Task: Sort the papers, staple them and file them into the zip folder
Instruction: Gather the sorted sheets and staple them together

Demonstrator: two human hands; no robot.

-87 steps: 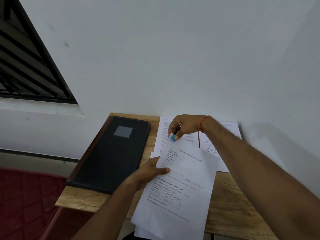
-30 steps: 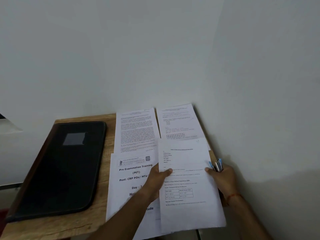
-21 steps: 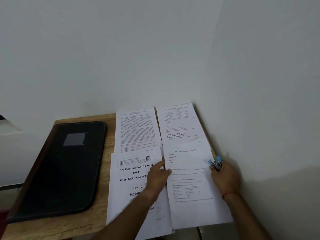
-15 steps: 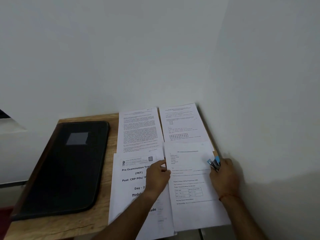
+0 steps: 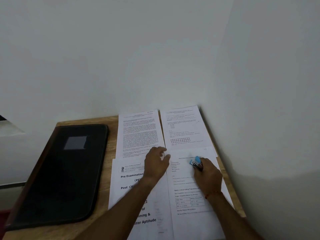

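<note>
Fingers [image 5: 210, 172] of my right hand [image 5: 208, 177] are curled tight around the little blue stapler [image 5: 196, 162], its blue nose poking out toward the left, and the hand rests on the near-right sheet [image 5: 188, 193], the one with a small table printed low down. Over on the other side, my left hand [image 5: 155, 164] lies flat with loose, spread fingers, holding nothing, its fingertips at the top left corner of that same sheet, right where it meets the neighbouring papers.

From the head camera I see four papers laid out in a block on the wooden table [image 5: 107, 153]. Far left is a page of dense text [image 5: 138, 132]; far right, against the wall corner, a sheet with a row of small boxes [image 5: 183, 129]. Near left is the cover page [image 5: 128, 184] reading "Pre Examination", partly under my left forearm. The near-right sheet overlaps the bottom edge of the boxed sheet.

Off to the left the black zip folder [image 5: 64, 175] lies flat and closed on the table, just beside the papers, a grey label patch on its cover. A red thread circles my right wrist.
</note>
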